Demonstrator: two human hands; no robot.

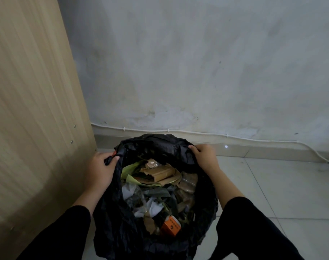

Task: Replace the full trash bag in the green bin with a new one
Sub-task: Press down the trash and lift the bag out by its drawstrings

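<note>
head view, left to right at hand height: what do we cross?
wooden panel → left hand gripping the bag's rim → black trash bag with trash inside → right hand gripping the opposite rim → tiled floor

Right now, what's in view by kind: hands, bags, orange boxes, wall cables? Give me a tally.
Hands: 2, the left hand and right hand, each gripping the bag's rim
Black trash bag: 1
Orange box: 1, inside the bag
White cable: 1, along the wall
Total: 5
</note>
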